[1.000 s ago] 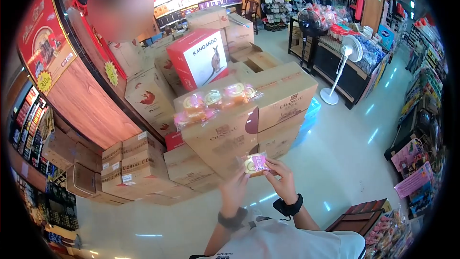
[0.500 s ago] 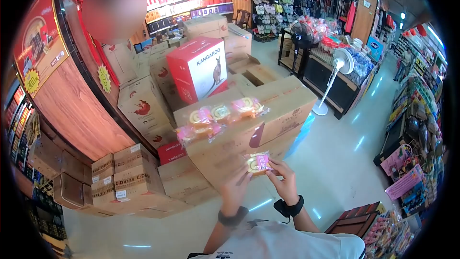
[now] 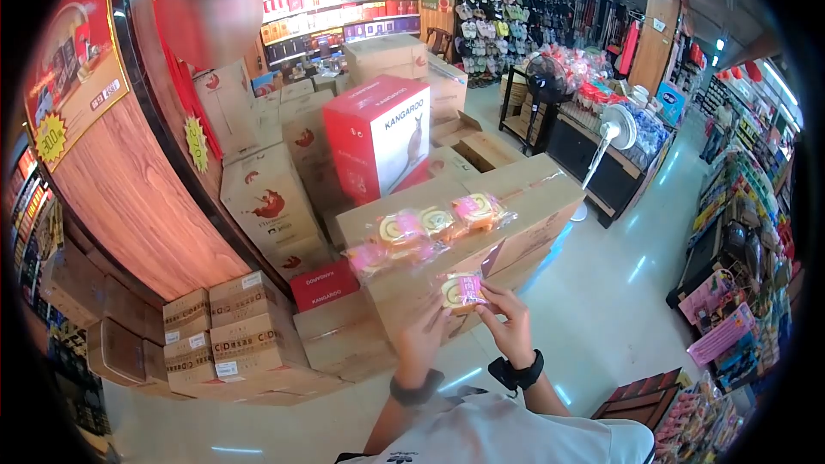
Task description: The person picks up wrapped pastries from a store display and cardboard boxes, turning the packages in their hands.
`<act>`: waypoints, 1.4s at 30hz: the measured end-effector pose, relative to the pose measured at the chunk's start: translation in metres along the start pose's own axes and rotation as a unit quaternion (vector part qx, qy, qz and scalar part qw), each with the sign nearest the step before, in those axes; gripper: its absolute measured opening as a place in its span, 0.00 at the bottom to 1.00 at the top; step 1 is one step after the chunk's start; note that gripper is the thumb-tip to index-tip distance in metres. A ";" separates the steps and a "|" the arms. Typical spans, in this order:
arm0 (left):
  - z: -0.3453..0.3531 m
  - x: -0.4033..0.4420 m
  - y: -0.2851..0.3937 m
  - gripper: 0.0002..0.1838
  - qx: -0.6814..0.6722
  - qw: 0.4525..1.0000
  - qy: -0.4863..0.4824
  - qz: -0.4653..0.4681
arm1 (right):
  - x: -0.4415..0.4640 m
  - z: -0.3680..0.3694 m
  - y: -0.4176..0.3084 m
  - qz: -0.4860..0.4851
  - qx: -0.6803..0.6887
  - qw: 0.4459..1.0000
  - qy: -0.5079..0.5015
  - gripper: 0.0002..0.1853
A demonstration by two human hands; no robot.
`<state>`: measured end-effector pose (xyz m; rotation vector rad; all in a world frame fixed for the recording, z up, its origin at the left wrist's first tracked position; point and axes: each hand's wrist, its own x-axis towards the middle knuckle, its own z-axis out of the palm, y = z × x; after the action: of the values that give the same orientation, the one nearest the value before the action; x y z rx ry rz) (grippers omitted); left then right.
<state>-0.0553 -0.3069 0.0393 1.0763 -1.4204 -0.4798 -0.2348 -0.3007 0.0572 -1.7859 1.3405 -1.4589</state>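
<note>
Between my two hands I hold a wrapped cake roll (image 3: 462, 291) with a pink label on its clear packet. My left hand (image 3: 421, 333) grips its left edge, and my right hand (image 3: 509, 323) pinches its lower right corner. Just beyond, several more wrapped cake rolls (image 3: 438, 222) lie in a cluster on top of a big cardboard carton (image 3: 533, 193). Behind them a red and white Kangaroo box (image 3: 378, 139) stands upright on the cartons. Both wrists wear dark bands.
Stacked cartons (image 3: 266, 198) fill the left and back, with smaller boxes (image 3: 245, 326) at lower left. A white fan (image 3: 619, 127) and a dark display counter (image 3: 601, 150) stand to the right. Goods shelves (image 3: 722, 232) line the far right, beside an aisle floor (image 3: 614, 292).
The view has shifted a little, so the cartons and the cake rolls on them appear further right and slightly lower. Both hands keep hold of the same cake roll.
</note>
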 end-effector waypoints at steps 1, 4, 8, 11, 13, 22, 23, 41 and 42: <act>-0.002 0.001 -0.002 0.15 -0.003 1.000 0.000 0.001 | 0.001 0.002 -0.001 0.001 -0.003 1.000 0.001 0.19; -0.003 0.007 -0.003 0.15 -0.006 1.000 0.003 0.002 | 0.007 0.006 -0.002 0.004 -0.004 1.000 0.003 0.19; -0.001 0.019 -0.001 0.15 0.017 1.000 0.022 0.003 | 0.023 0.013 0.005 -0.008 0.018 1.000 0.010 0.18; 0.005 0.030 0.002 0.15 0.047 0.998 0.031 0.027 | 0.036 0.017 0.012 0.005 0.055 0.998 0.014 0.18; 0.009 0.037 0.005 0.15 0.073 0.996 0.034 0.047 | 0.045 0.017 0.022 0.010 0.078 0.997 0.014 0.18; 0.038 0.094 0.001 0.16 0.128 0.988 0.048 0.065 | 0.114 0.020 0.050 -0.019 0.159 0.987 0.018 0.17; 0.041 0.097 0.001 0.15 0.122 0.991 0.038 0.034 | 0.121 0.019 0.054 -0.026 0.148 0.989 0.011 0.17; 0.064 0.143 -0.015 0.15 0.274 0.957 0.049 0.085 | 0.170 0.026 0.075 0.035 0.133 0.990 -0.032 0.18; 0.064 0.143 -0.016 0.15 0.283 0.955 0.046 0.080 | 0.169 0.030 0.082 0.024 0.136 0.990 -0.030 0.18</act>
<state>-0.0870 -0.4516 0.0922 1.3967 -1.5887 0.1105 -0.2459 -0.4908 0.0581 -1.5982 1.0889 -1.4720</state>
